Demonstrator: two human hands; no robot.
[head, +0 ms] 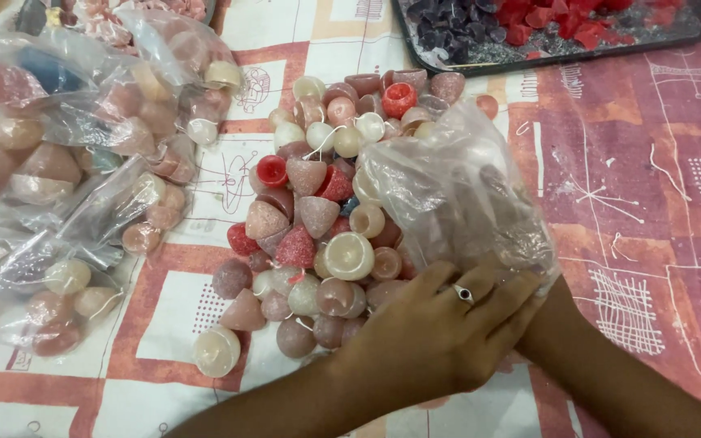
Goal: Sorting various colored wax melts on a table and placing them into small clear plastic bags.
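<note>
A heap of small cone-shaped wax candles (318, 219) in pink, red and cream, some with white wicks, lies on the patterned cloth. A crumpled clear plastic bag (456, 195) rests on the heap's right side. My left hand (436, 324), with a ring on one finger, lies across the bag's lower edge and grips it, next to the nearest candles. My right hand (547, 318) comes in from the lower right. Only its wrist shows, because the fingers are hidden beneath my left hand and the bag.
Several clear bags filled with similar candles (66, 138) lie at the left. A dark tray (695, 28) holding dark purple and red wax pieces sits at the top right. A red, pink and white patterned cloth (642, 203) covers the surface.
</note>
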